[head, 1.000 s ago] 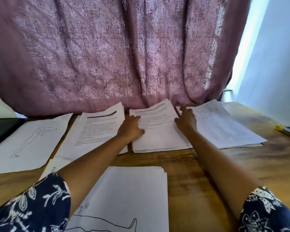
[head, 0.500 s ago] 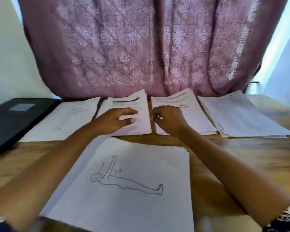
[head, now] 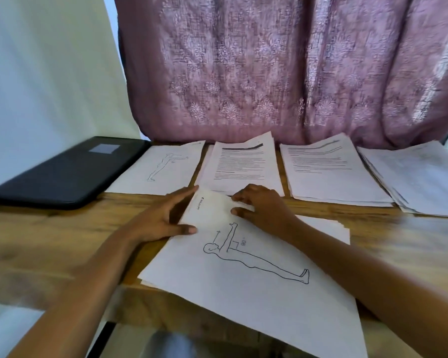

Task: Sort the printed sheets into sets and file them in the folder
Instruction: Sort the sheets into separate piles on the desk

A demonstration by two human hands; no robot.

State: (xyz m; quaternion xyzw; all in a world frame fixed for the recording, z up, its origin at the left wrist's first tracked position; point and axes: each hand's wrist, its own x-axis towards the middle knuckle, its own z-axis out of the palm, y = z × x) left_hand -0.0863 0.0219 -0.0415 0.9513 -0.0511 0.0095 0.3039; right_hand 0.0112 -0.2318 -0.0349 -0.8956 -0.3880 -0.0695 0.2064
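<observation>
Both hands work the far corner of the top figure sheet (head: 243,275) on the near stack. The left hand (head: 163,220) lies open, steadying its edge, while the right hand (head: 261,208) pinches the corner up, probably to peel it off for the sorted piles behind. The black folder (head: 62,174) waits closed at the table's (head: 36,241) left.

A wooden surface (head: 49,236) carries a black folder (head: 65,174) at its far left. Along the back edge lie a figure-drawing sheet (head: 163,169), two stacks of printed text (head: 243,166) (head: 331,174) and a fanned pile (head: 419,182). A nearer stack topped with a figure drawing (head: 256,280) overhangs the front edge.
</observation>
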